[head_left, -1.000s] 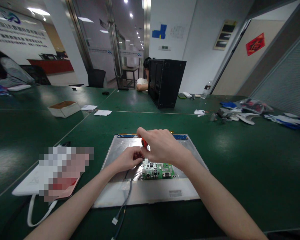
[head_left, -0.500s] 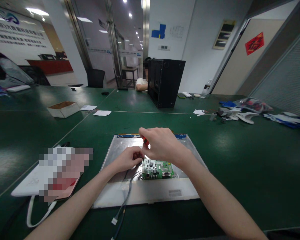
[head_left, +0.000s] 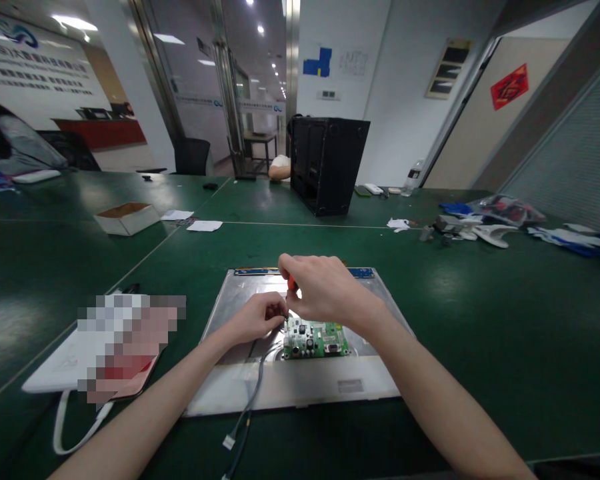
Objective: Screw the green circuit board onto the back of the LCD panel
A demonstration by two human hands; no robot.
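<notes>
A silvery flat panel (head_left: 230,390) lies on the green table, with a green circuit board (head_left: 316,339) on its middle. My right hand (head_left: 325,287) is closed around a red and black tool (head_left: 293,283), held upright above the board's upper left corner. Beside that corner, my left hand (head_left: 259,316) has its fingers pinched together; what is between them is too small to make out. Grey cables (head_left: 255,393) run from the board's left side over the panel's front edge, ending in a white connector (head_left: 229,441).
At the left lie a white device (head_left: 55,370) and a pink item with a white cable. Farther back stand an open box (head_left: 127,220) and a black case (head_left: 330,167), with a person partly behind it. Gloves and bagged items (head_left: 510,210) lie at the right.
The black case has shifted slightly left, and the person behind it is more hidden. The red tool has turned a little in my right hand. My left hand looks unchanged.
</notes>
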